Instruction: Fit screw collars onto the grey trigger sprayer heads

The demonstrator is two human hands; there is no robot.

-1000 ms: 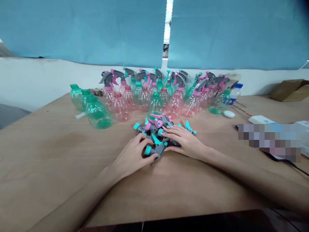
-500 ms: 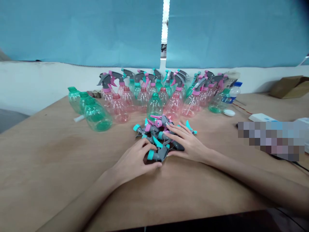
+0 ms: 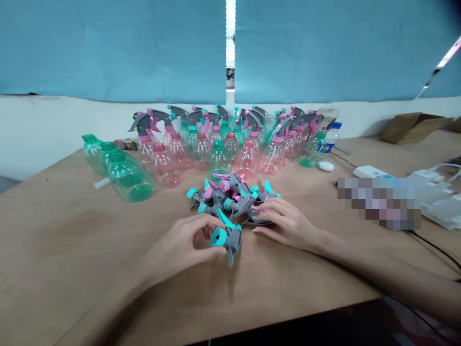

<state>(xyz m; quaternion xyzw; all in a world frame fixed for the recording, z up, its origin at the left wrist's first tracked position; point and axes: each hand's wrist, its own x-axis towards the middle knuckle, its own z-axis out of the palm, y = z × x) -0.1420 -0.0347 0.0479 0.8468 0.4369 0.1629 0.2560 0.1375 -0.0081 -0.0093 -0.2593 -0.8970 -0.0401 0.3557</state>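
Note:
Between the thumb and fingers of my left hand (image 3: 187, 242) is a grey spray trigger head (image 3: 232, 239) with a turquoise collar, raised just in front of the pile. My right hand (image 3: 288, 223) lies at the pile's right side, its fingers and thumb closed around a grey spray head (image 3: 262, 220) that is partly hidden. The pile of spray heads (image 3: 239, 204), grey with turquoise or pink parts, sits between and beyond both hands. Behind it stand open bottles, among them a green bottle (image 3: 219, 161) and a pink bottle (image 3: 247, 163).
Bottles fitted with spray heads (image 3: 254, 127) stand in rows at the back. Open green bottles (image 3: 131, 178) are at the left. A white oval object (image 3: 326, 166), a blue-capped bottle (image 3: 333, 137), a power strip (image 3: 370, 172) and a cardboard box (image 3: 410, 127) lie toward the right.
My left hand has drawn a turquoise-collared spray head toward me, away from the pile. My right hand's fingers have curled in at the pile's right side. The view has turned slightly right.

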